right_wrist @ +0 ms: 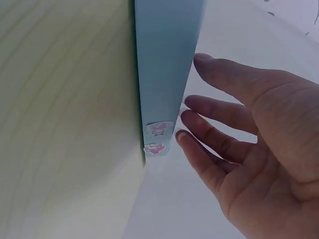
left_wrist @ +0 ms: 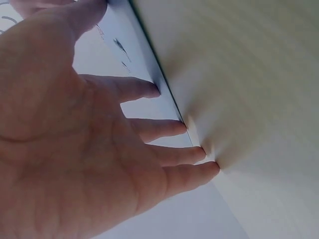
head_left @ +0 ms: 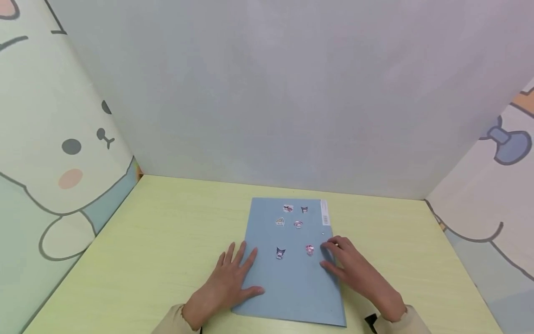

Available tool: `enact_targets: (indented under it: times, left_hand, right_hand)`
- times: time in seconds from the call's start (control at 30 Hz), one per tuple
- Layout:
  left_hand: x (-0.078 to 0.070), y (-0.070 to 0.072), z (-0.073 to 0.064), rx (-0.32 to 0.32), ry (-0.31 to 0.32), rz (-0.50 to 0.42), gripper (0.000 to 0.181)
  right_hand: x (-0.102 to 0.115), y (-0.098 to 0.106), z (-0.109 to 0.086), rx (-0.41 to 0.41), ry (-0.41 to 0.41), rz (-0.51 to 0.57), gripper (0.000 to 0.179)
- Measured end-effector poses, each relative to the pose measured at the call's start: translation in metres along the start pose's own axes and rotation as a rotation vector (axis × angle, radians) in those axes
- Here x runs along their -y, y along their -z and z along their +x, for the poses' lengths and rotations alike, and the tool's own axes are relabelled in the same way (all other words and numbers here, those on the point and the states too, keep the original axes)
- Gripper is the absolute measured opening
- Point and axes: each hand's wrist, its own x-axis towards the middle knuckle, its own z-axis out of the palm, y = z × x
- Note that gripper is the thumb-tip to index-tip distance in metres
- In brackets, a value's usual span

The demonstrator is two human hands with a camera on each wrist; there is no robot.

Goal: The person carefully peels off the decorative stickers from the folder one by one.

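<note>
A blue folder (head_left: 294, 290), with several small cartoon stickers (head_left: 280, 253) and a white barcode label (head_left: 325, 212), lies flat on the table. My left hand (head_left: 227, 280) rests at its left edge, fingers spread and thumb on the cover. In the left wrist view the fingertips (left_wrist: 215, 167) reach along that edge, some onto the tabletop. Over the right edge is my right hand (head_left: 359, 271), its fingers loosely bent and nothing pinched between them. The right wrist view shows the folder's blue side (right_wrist: 162, 69), bearing stickers near its far end, with the fingertips close to it.
The pale yellow table (head_left: 179, 222) extends on both sides of the folder. A plain grey-white wall (head_left: 283, 102) stands behind it. Panels with cartoon drawings (head_left: 71, 146) border the left and right sides. A tiny bright speck (head_left: 323, 234) shows on the cover near the right hand.
</note>
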Motion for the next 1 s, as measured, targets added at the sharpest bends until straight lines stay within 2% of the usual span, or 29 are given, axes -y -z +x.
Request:
enact_targets:
  times: [0.13, 0.3, 0.63, 0.73, 0.9, 1.0]
  left_hand:
    - [0.001, 0.000, -0.001, -0.016, -0.001, 0.022, 0.091]
    - [0.001, 0.000, -0.002, -0.027, -0.009, 0.002, 0.091]
    - [-0.002, -0.001, -0.001, -0.032, -0.029, -0.012, 0.090]
    - [-0.003, -0.001, -0.001, -0.032, -0.027, -0.008, 0.090]
    - [-0.002, -0.001, -0.001, -0.022, -0.011, 0.001, 0.090]
    - [-0.002, 0.000, -0.001, -0.023, -0.006, -0.009, 0.090]
  right_hand:
    - [0.001, -0.003, 0.011, -0.015, 0.017, 0.020, 0.032]
    - [0.004, -0.006, 0.022, 0.018, -0.012, 0.092, 0.024]
    - [0.001, -0.014, 0.029, 0.053, -0.017, 0.198, 0.020]
    - [-0.001, -0.017, 0.029, 0.034, 0.006, 0.211, 0.018]
    - [-0.002, -0.023, 0.031, -0.045, 0.064, 0.216, 0.020]
    - [-0.004, -0.025, 0.033, -0.058, 0.077, 0.226, 0.023]
